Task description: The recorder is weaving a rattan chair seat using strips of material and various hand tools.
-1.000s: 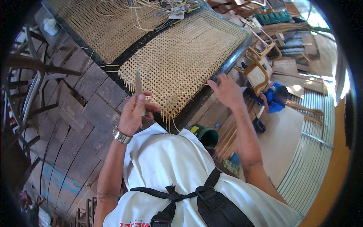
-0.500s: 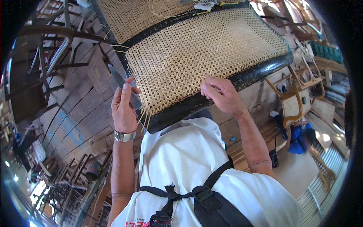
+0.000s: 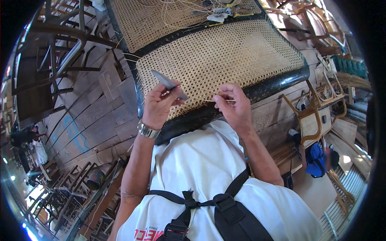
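Observation:
A woven cane panel (image 3: 217, 56) is set in a glossy black wooden frame (image 3: 277, 83) in front of me. Over its near left part, my left hand (image 3: 157, 108) is closed round a flat, pointed grey metal blade (image 3: 161, 79), with the tip angled up and left. My right hand (image 3: 235, 107) pinches a thin cane strand (image 3: 206, 100) above the frame's near edge. The strand stretches leftward across the weave toward my left hand. Whether the left fingers also grip its end is hidden.
Farther up, a second cane panel (image 3: 140, 24) carries loose strands, a white cloth (image 3: 219, 16) and yellow-handled tools (image 3: 237, 14). Dark chair frames (image 3: 64, 38) stand at the left. At the right are a brown chair (image 3: 315, 122) and a person in blue (image 3: 315, 160).
My left hand has moved right, from beside the panel's left edge to over the weave, carrying the blade. A cane strand now shows between my hands.

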`<state>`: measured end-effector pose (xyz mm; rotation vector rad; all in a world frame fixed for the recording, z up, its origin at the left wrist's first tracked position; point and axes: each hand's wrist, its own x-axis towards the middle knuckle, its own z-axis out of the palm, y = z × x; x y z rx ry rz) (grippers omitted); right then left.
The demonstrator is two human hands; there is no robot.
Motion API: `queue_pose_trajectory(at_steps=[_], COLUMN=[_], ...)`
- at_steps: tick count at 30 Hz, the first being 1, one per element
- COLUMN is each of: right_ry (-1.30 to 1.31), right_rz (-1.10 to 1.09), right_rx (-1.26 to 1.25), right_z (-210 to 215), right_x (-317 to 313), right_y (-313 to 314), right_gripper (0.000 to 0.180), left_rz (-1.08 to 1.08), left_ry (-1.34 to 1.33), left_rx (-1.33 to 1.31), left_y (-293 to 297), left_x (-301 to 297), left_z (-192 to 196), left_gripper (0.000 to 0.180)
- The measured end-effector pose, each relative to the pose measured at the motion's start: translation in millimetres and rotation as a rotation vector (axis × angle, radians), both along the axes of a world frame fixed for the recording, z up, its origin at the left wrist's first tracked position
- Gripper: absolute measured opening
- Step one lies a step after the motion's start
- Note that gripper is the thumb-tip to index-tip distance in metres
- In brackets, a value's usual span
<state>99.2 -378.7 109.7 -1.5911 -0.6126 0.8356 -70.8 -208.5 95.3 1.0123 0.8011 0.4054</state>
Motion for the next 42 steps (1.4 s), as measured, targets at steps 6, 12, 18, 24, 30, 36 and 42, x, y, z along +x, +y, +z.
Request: queue_pose_trajectory(at_steps=[6,12,18,24,30,36,42], right_ry=[-0.409,-0.273,-0.221,-0.228,-0.234,-0.092,-0.413], right_rz=[0.042,-0.087,-0.264,-0.266,-0.255,0.063,0.532], right_rx=[-0.261,-0.29,-0.296,-0.305,-0.242,0.037,-0.474], right_z=[1,-2,-12,-14,-12,11,3], right_x=[8,3,2,0,2,-29,-8], right_y=[-25,-22,-18,-17,-22,-24,-63], right_gripper=[0.01,0.007,0.007,0.009,0.007,0.007,0.008], left_rz=[-0.121,-0.243,-0.296,-0.245,-0.278,-0.193,0.008], left_ry=[0.029,-0.051,-0.024,-0.041,0.045,-0.134,-0.208], left_rx=[-0.147,-0.128,0.007,0.356,0.718,1.112,0.122], left_y=[3,-5,-13,-27,-33,-39,-26], left_x=[37,57,58,56,57,60,57], left_z=[-3,-10,-18,-22,-20,-25,-23], left_gripper=[0.018,0.019,0.015,0.01,0.007,0.004,0.01])
